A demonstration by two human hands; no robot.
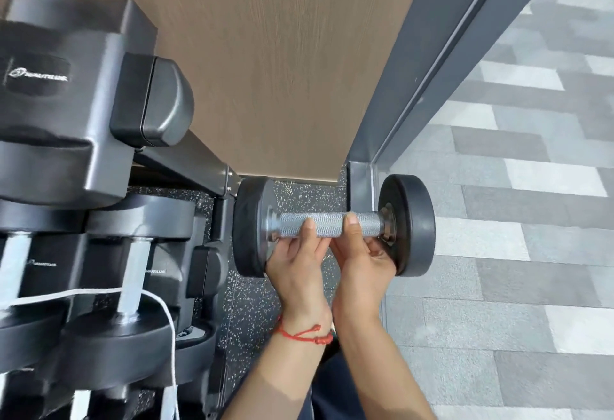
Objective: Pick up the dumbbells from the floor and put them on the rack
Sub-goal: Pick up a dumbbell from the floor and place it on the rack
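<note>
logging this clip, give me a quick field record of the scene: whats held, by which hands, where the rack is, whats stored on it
held item: black dumbbell with knurled metal handle, lying level, off the floor
left hand: grips the handle from below, thumb on top; red string bracelet on the wrist
right hand: grips the handle beside the left hand
rack: black frame to the left of the held dumbbell
stored dumbbells: several on the rack, lower left
floor: speckled black rubber
task state: held dumbbell not yet on the rack
</note>
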